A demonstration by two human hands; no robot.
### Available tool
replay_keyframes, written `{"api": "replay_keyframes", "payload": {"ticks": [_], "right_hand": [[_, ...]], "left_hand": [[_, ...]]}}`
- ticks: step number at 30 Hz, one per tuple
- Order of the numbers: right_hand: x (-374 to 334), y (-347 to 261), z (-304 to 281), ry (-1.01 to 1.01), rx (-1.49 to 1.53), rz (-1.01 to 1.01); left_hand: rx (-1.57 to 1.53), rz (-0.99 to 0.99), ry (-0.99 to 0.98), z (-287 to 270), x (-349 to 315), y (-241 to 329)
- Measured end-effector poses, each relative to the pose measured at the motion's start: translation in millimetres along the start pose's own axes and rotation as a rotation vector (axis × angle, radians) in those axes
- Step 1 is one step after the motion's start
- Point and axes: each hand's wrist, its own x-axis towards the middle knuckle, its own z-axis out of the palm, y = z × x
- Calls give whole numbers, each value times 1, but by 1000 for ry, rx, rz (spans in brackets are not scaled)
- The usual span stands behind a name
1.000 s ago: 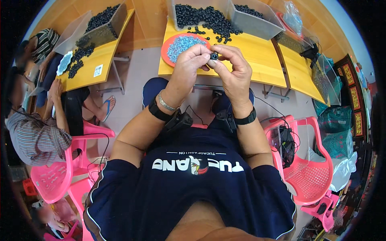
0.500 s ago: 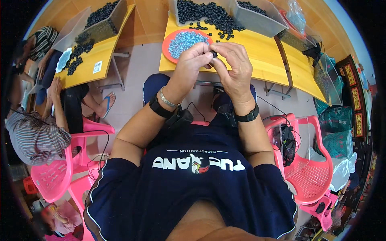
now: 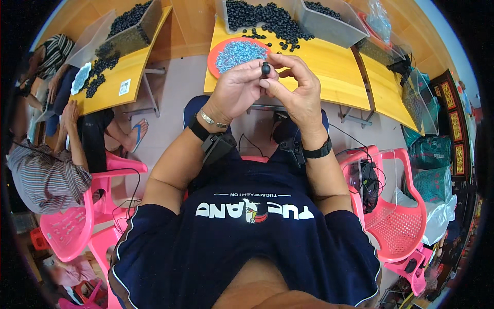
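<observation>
Above the near edge of the yellow table, a small black round piece with a narrow neck (image 3: 265, 69) sits between my fingertips. My left hand (image 3: 239, 88) pinches it from the left, its fingers partly behind it. With thumb below and forefinger above, my right hand (image 3: 298, 91) closes on the same piece. Just beyond my left hand lies a red-orange plate (image 3: 211, 63) heaped with small clear-blue bits (image 3: 239, 54). A spread of similar black pieces (image 3: 282, 32) lies on the table behind the plate.
Clear plastic bins (image 3: 332, 33) holding black pieces stand along the back of the yellow table (image 3: 334, 77). Another person in a striped shirt (image 3: 46, 175) sits at a table on the left. Pink chairs (image 3: 393, 226) stand on both sides.
My hands have turned and parted slightly, so the black piece now shows upright between the fingertips. Before, it was mostly covered by my fingers.
</observation>
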Motion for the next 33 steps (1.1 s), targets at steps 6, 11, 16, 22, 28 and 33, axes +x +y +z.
{"api": "replay_keyframes", "payload": {"ticks": [6,11,16,22,28,33], "right_hand": [[5,9,-3,20,-201,-115],[21,13,-11,93,-423,-229],[46,32,-37,83,-527,-171],[128,87,-108,105,-836,-341],[243,197,-182,19,-1287,-215],[232,231,-163,43,-1302,-80]], "left_hand": [[72,-8,37,0,11,-1],[211,-55,56,-6,36,2],[654,86,211,-11,73,22],[615,464,518,-47,66,71],[472,503,644,-87,58,66],[459,394,641,-90,54,54]]}}
